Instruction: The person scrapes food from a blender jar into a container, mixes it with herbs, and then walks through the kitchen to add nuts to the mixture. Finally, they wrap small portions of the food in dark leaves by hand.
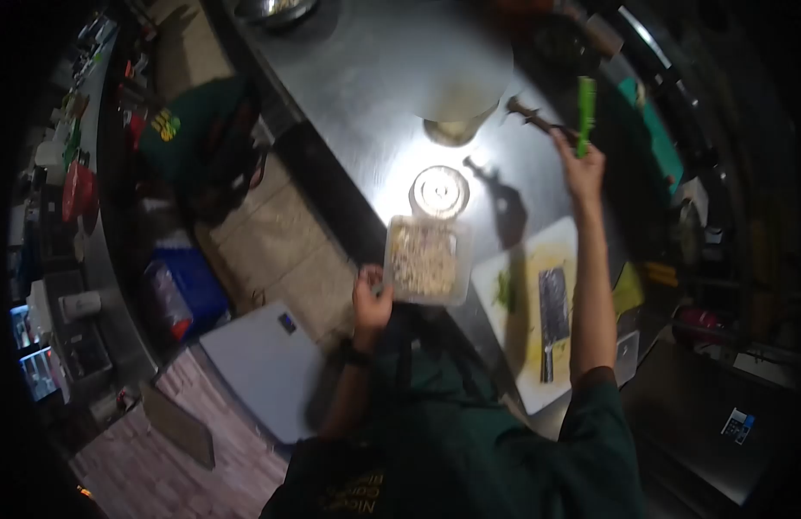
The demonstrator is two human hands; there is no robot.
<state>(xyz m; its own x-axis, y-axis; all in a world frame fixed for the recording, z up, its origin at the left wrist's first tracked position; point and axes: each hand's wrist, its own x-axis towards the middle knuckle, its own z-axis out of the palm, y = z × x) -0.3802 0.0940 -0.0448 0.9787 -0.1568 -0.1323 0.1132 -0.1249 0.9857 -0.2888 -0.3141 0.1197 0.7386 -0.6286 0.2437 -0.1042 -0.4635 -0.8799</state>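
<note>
1. The right hand (584,170), upper right of the frame, has its fingers clasped round a green stick (586,108); a dark brown stick (532,115) shows beside it.
2. The left hand (372,301), lower centre, is at the left edge of a tub (424,259) of chopped food, mid-frame on the bench (348,95); whether its fingers grip is unclear.
3. A cleaver (554,303) lies on the cutting board (545,249), lower right.

Clear sq. plastic tub (428,259) w/ pale chopped food (424,261), level, at steel counter (357,121) edge; bright-green narrow strip (586,114) & dk-brown stick-like item (528,113) held up.
</note>
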